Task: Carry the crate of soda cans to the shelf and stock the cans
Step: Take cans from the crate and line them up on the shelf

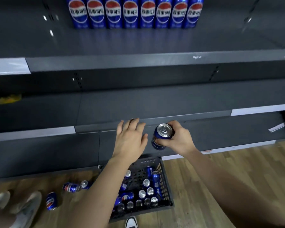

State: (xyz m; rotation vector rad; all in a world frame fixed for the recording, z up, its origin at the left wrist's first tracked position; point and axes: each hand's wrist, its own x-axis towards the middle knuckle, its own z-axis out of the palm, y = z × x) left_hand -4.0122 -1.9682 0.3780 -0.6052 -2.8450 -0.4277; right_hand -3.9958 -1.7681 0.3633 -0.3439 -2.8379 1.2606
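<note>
Blue aluminium fills your right hand (pixel 179 139): fingers and thumb curl round one soda can (pixel 164 130), upright, lid toward you, just in front of the lower shelf's lip (pixel 196 116). Your left hand (pixel 130 139) hangs open beside it, fingers spread, holding nothing.

The crate (pixel 165 183) sits on the wood floor under your arms with many cans inside. Three more cans (pixel 71 187) lie loose to its left.

Lift the can to the upper shelf (pixel 138 41), which looks like where it belongs. Set its base flat beside the row of eight (pixel 135 13) and turn the logo outward to match.

Those eight show the red, white and blue Pepsi globe with 百事可乐 across it. A crate can shows part of the Pepsi lettering. Your thumb hides most of the held can's label.
</note>
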